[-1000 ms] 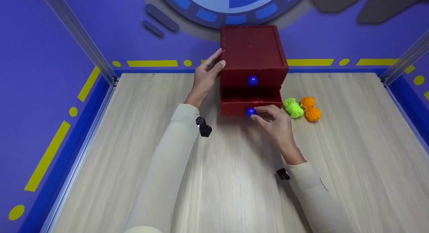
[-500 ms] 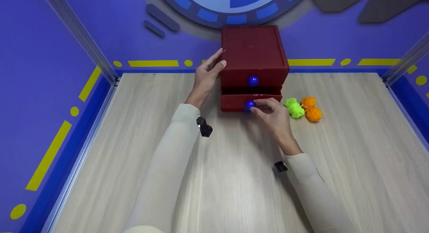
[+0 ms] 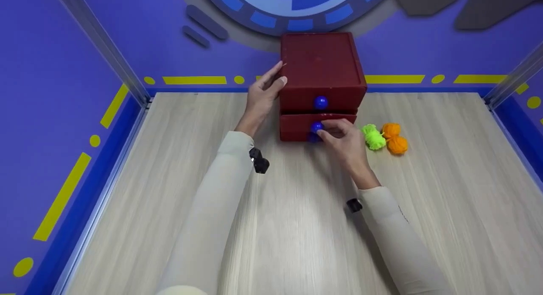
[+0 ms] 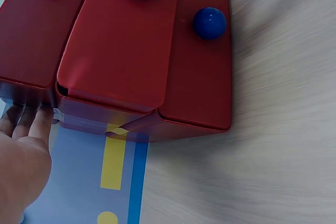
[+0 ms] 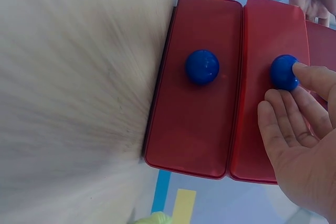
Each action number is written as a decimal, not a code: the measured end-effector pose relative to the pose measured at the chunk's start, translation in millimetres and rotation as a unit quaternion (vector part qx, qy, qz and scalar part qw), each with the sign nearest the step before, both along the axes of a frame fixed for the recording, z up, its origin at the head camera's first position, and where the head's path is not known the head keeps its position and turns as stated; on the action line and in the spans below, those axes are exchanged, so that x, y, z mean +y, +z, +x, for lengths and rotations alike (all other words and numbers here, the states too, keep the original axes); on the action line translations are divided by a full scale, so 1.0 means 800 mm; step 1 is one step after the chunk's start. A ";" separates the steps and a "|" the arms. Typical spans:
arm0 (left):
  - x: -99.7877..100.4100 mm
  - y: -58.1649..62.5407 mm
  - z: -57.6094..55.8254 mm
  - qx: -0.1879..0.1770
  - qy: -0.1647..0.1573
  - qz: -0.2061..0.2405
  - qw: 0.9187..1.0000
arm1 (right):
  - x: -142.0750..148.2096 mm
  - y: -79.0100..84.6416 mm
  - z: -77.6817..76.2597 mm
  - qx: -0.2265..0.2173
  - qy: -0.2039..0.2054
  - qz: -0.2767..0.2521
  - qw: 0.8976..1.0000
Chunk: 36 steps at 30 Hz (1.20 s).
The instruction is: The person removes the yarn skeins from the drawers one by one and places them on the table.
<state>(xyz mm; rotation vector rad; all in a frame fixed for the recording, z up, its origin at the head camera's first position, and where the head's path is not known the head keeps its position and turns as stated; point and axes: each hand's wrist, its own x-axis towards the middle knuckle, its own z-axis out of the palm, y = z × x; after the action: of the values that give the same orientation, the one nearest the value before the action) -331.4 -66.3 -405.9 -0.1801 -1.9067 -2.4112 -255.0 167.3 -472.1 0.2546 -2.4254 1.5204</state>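
Observation:
A dark red drawer cabinet [image 3: 322,59] stands by the back wall, its stacked drawers fitted with round blue knobs. The middle drawer [image 4: 118,45] juts out slightly past the top and bottom ones. Between thumb and fingers, my right hand [image 3: 350,148] pinches the middle drawer's knob [image 5: 283,72]. My left hand [image 3: 259,102] rests against the cabinet's left side, fingers extended and thumb near the front edge. The top knob [image 3: 321,102] is untouched, and the bottom knob [image 5: 202,67] shows fully in the right wrist view.
Right of the cabinet lie a bright green yarn bundle [image 3: 373,137] and two orange ones [image 3: 397,146], close together. The wooden tabletop [image 3: 288,227] is bounded by blue panels at the back [image 3: 203,62] and both sides.
The middle drawer has slid back into the cabinet, its dark opening narrowing to a thin gap. My right hand moved forward with the knob; my left hand stayed in place.

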 end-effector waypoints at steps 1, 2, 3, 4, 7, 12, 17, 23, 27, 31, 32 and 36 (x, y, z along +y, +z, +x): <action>0.000 0.000 0.000 0.000 0.000 -0.001 1.000 | 0.000 0.000 -0.001 0.000 -0.001 0.002 1.000; 0.000 0.000 0.000 -0.001 -0.001 0.000 1.000 | 0.000 -0.001 -0.002 0.000 -0.002 0.002 1.000; 0.000 0.000 0.000 0.001 -0.003 -0.001 1.000 | -0.001 -0.001 -0.003 -0.001 -0.003 0.003 1.000; 0.000 0.000 0.000 0.001 -0.004 0.001 1.000 | -0.001 -0.002 -0.004 -0.003 -0.004 0.001 1.000; -0.001 -0.001 0.000 0.006 -0.007 0.007 1.000 | -0.002 -0.004 -0.008 -0.006 -0.006 -0.007 1.000; 0.000 -0.002 -0.001 0.004 -0.005 0.010 1.000 | -0.004 -0.009 -0.012 -0.010 -0.007 -0.043 0.999; 0.001 -0.002 -0.001 0.001 -0.005 0.012 1.000 | -0.005 -0.015 -0.015 -0.015 -0.011 -0.064 0.998; -0.001 -0.003 0.000 -0.003 -0.001 0.015 1.000 | -0.005 -0.022 -0.016 -0.013 -0.005 -0.077 0.997; -0.001 -0.002 0.000 -0.003 -0.002 0.016 1.000 | -0.004 -0.031 -0.016 -0.007 -0.001 -0.115 0.993; 0.000 -0.002 0.000 -0.003 -0.004 0.017 1.000 | -0.003 -0.039 -0.015 -0.016 0.003 -0.156 0.988; 0.000 -0.001 0.000 -0.003 -0.004 0.016 1.000 | -0.003 -0.041 -0.015 -0.021 0.003 -0.163 0.986; 0.000 -0.001 -0.001 -0.002 -0.001 0.015 1.000 | -0.003 -0.042 -0.015 -0.049 -0.003 -0.169 0.984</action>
<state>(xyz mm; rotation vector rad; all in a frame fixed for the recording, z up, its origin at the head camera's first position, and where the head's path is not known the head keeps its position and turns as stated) -332.3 -66.6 -406.9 -0.1758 -1.8706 -2.4414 -266.8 165.1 -505.8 0.1047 -2.1828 1.9483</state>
